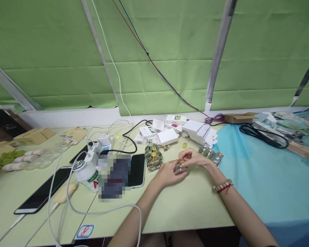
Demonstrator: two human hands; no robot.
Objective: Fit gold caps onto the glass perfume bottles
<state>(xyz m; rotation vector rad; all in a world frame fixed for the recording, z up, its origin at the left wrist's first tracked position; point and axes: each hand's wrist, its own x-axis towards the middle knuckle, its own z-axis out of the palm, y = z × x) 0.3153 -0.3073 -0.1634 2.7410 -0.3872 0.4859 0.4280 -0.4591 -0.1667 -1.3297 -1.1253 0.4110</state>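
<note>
Toward five o'clock from the capped perfume bottles, the left hand cups a small glass bottle above the table; the right hand pinches its gold cap, seemingly not yet seated; white cartons wait at twelve o'clock.

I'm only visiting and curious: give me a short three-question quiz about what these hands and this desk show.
1. True or false: the left hand and the right hand both hold the small glass bottle.
2. Which wrist wears the bead bracelet? A) left B) right
3. What colour is the cloth to the right of the hands?

Key: 1 true; 2 B; 3 blue.
</note>
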